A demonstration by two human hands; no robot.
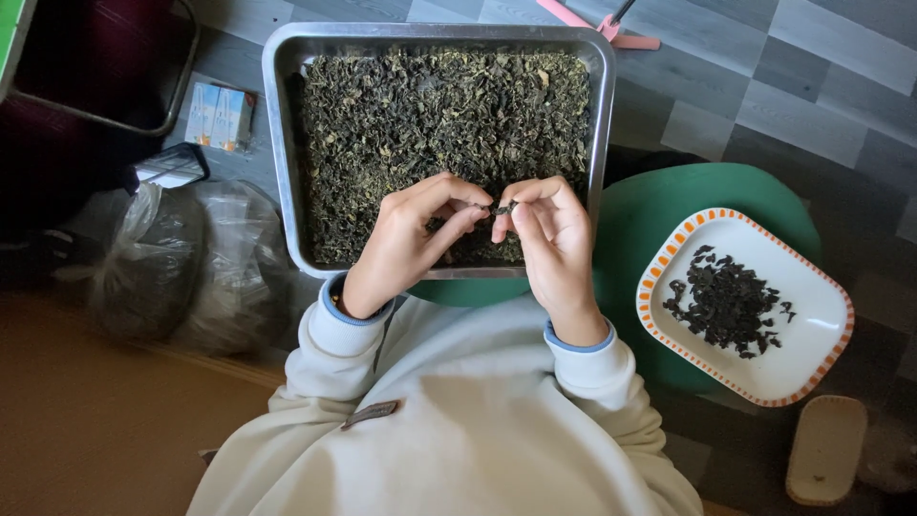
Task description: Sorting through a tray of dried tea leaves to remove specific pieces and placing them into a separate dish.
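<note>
A small dark dried leaf piece (504, 206) is pinched between the fingertips of the left hand (413, 239) and the right hand (544, 234), just above the near edge of the metal tray (277, 162) of dried leaves; right of the tray sits an orange-rimmed white plate (812, 315) holding darker pieces

On your right you see a white square plate with an orange striped rim (823, 315), and a small heap of dark dried bits (726, 301) lies on it. The plate sits on a round green stool (650, 215). On your left lie two crinkly clear plastic bags (186, 263) on the floor. Just above them are a small blue and white box (220, 116) and a dark phone (172, 165).
</note>
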